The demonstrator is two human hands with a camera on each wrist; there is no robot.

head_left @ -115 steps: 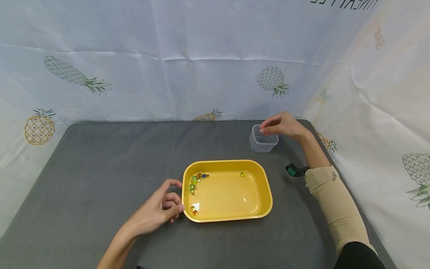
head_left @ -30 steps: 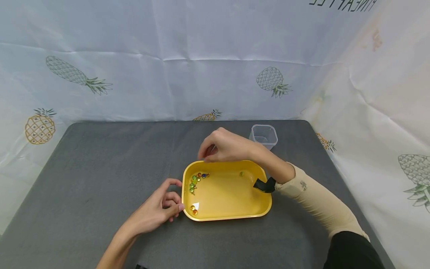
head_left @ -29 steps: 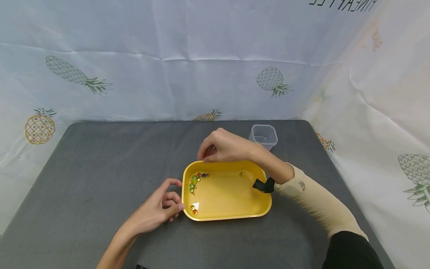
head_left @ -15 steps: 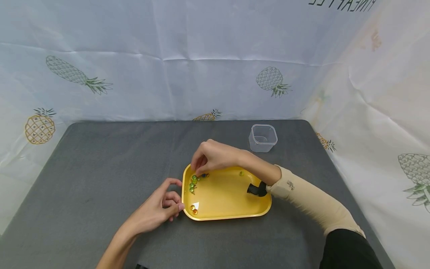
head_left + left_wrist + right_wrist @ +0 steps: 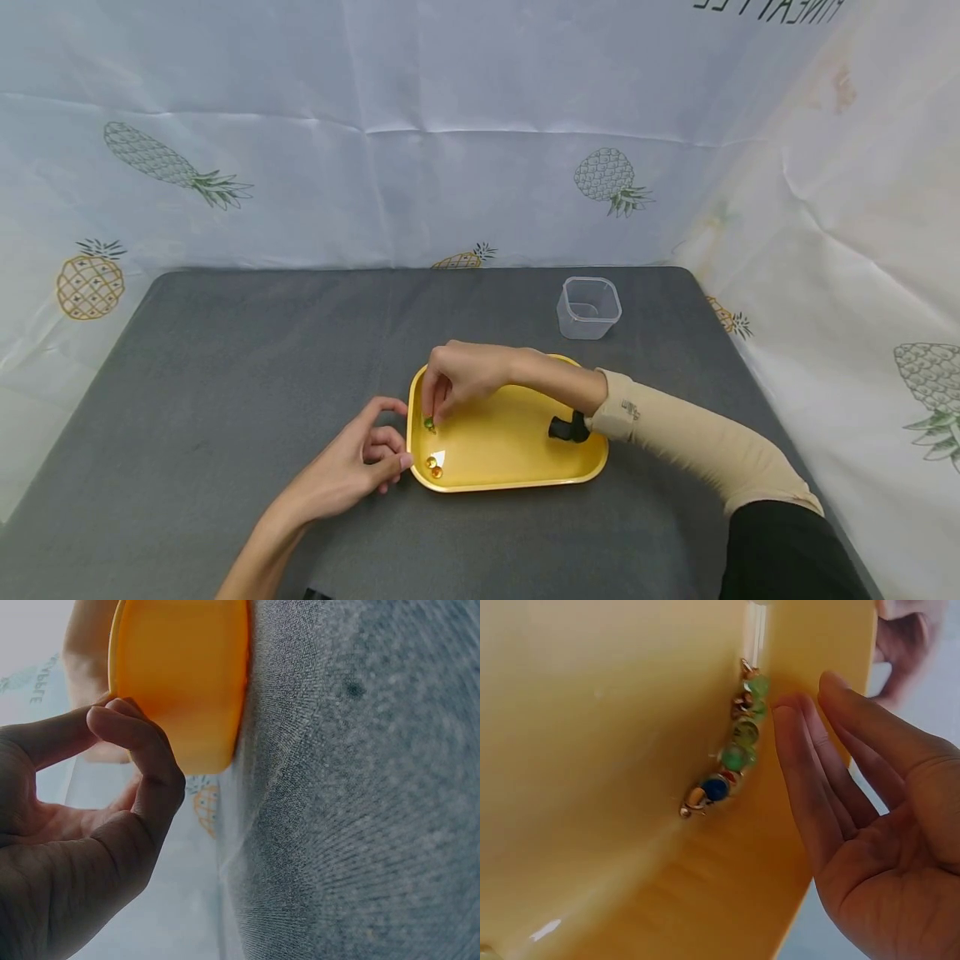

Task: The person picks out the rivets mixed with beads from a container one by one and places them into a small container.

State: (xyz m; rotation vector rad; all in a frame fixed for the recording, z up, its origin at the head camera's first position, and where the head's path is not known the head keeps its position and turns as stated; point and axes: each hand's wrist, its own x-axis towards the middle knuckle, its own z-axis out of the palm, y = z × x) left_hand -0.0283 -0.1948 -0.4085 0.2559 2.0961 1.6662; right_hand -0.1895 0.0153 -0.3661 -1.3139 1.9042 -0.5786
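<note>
1. On the grey table, the yellow tray lies flat, its long axis running left to right, the right end angled very slightly away from the person.
2. Inside its left end, a row of beads follows the wall; in the right wrist view it slants and bends from upper right to lower left, a gold-coloured fitting at each tip.
3. A blue bead sits near the lower tip, green ones higher up.
4. Two amber beads rest in the near left corner, apart from the row.
5. The right hand reaches into the tray's left end, fingers pointing at the row, a narrow gap between them and the thumb, holding nothing; whether they touch a bead, I cannot tell.
6. The left hand has bent fingers and thumb at the left rim; whether they pinch it, I cannot tell.
7. Beyond the tray's far right corner, a clear container stands upright.
</note>
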